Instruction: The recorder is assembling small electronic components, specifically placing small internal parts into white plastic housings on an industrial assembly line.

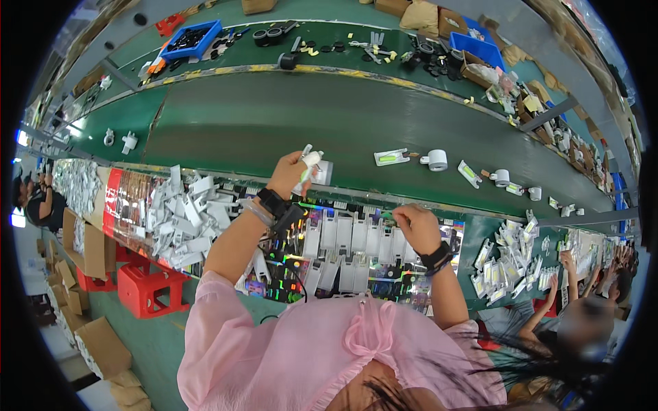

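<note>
My left hand [286, 175] is closed around small white plastic parts [312, 159] at the near edge of the green conveyor belt [274, 113]. A yellow-green strip shows on one of them. Just beyond its fingers is a white block-shaped piece [322, 174]; whether the hand touches it I cannot tell. My right hand [418, 225] has its thumb and fingers drawn together over the near bench. A small green bit shows by its fingertips, too small to name. Between the hands, white rectangular housings [343, 234] stand in two rows on a shiny patterned sheet [281, 279].
White housings lie heaped at left [188, 218] and right [506, 264]. Along the belt sit white parts with yellow-green strips [392, 157] and white cylinders [436, 160]. Blue bins [195, 40] stand across the belt. A red stool [144, 291] is at lower left. Co-workers' arms [570, 270] appear at right.
</note>
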Motion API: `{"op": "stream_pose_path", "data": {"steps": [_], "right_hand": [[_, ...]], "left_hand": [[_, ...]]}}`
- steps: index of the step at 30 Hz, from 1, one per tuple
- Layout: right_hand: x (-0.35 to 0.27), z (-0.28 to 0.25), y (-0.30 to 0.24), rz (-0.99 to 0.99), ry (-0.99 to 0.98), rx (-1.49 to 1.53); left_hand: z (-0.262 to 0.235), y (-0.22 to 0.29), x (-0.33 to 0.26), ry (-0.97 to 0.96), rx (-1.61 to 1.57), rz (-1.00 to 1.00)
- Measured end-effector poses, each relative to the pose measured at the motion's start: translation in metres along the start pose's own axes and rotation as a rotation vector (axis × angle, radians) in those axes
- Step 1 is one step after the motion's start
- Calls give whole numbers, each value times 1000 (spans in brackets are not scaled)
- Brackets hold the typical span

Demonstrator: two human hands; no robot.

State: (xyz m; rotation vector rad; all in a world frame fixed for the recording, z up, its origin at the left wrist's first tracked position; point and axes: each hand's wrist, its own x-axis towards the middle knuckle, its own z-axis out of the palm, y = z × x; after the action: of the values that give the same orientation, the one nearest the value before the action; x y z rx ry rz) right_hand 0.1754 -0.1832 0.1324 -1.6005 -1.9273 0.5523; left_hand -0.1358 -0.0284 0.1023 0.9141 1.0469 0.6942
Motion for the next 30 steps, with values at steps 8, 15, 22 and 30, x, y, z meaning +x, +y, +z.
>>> {"op": "stream_pose_path", "data": {"steps": [8,15,22,30], "right_hand": [[86,36,120,74,136,-383],[117,54,167,51,-16,-714],[122,58,183,-135,80,-667],[109,35,158,-156,1,-553]], "left_hand": [[-83,-16,104,307,104,-155],[11,20,103,578,1361,731],[131,-88,159,101,1375,899],[156,-88,154,96,1330,654]]}}
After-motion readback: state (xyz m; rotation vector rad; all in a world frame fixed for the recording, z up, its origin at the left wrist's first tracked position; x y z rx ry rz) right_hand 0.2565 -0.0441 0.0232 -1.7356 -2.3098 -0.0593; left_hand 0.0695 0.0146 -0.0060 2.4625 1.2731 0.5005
